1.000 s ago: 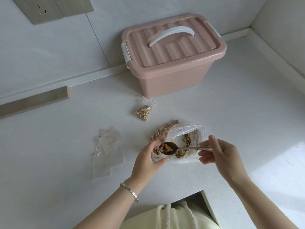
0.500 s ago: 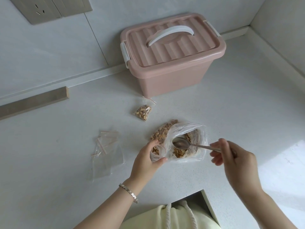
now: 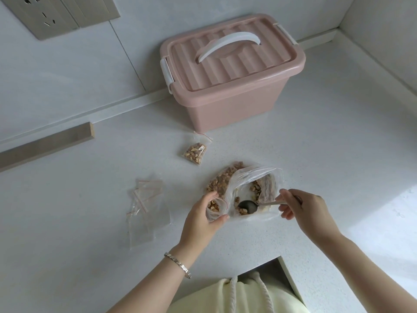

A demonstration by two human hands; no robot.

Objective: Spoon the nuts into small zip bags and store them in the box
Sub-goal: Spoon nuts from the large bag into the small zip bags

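My left hand (image 3: 199, 219) holds a small zip bag (image 3: 215, 207) open and upright, with some nuts inside it. My right hand (image 3: 302, 207) pinches the handle of a metal spoon (image 3: 248, 206), whose bowl dips into the big clear bag of nuts (image 3: 255, 193) lying on the counter. One filled small bag (image 3: 195, 152) lies behind, toward the box. The pink storage box (image 3: 230, 73) stands at the back with its lid on and white handle down.
A loose pile of empty small zip bags (image 3: 146, 206) lies left of my left hand. A wall socket (image 3: 45, 16) and a wooden strip (image 3: 45, 145) are at the left. The counter (image 3: 327, 154) has a cut-out edge near my body (image 3: 279, 265).
The spoon tipped its nuts into the small bag in my left hand, then my right hand swung it back and lowered its bowl into the big bag.
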